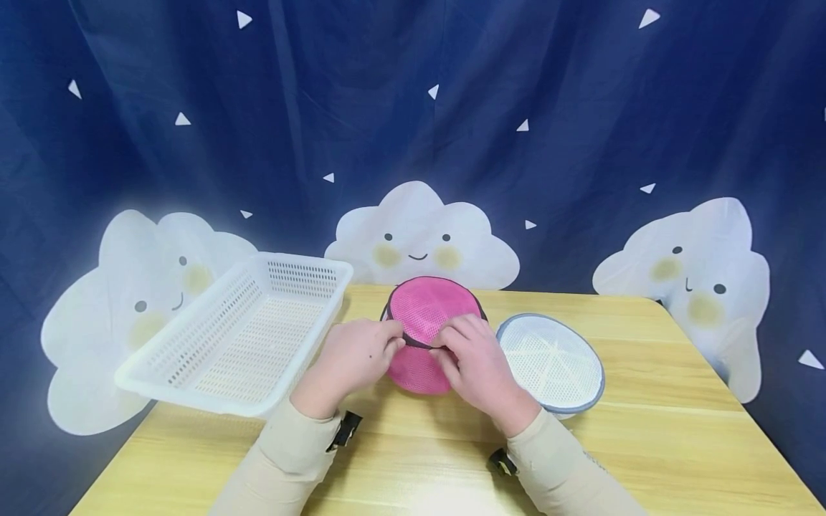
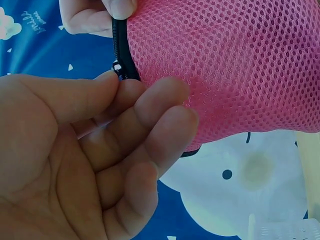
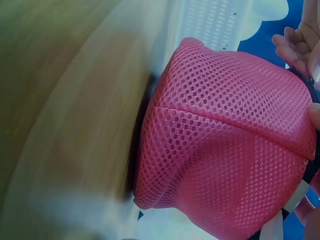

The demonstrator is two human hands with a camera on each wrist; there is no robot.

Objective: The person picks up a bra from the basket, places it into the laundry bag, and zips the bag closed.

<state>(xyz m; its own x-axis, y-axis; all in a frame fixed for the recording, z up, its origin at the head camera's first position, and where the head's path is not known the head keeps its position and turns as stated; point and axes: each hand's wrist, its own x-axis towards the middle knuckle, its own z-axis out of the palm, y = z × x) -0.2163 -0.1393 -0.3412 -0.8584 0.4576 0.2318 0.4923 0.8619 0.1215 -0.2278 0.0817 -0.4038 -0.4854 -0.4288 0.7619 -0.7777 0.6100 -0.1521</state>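
A pink mesh laundry bag [image 1: 422,374] with a dark zip round its top stands on the table between both hands. My left hand [image 1: 357,356] pinches the black zip [image 2: 126,52] at its slider between thumb and index finger, the other fingers bent loosely, as the left wrist view shows. Along the same zip edge, my right hand [image 1: 476,362] pinches the rim with thumb and fingertips. In the right wrist view the bag's seamed side [image 3: 220,135] bulges outward, and only parts of the hands appear at the right edge. What lies inside the bag is hidden.
To the left is a white perforated plastic basket [image 1: 274,408], close beside the left forearm. A white mesh bag [image 1: 551,365] with a grey-blue rim lies right of the right hand. Behind the wooden table [image 1: 677,444] hangs a dark blue curtain [image 1: 387,86] with cloud prints.
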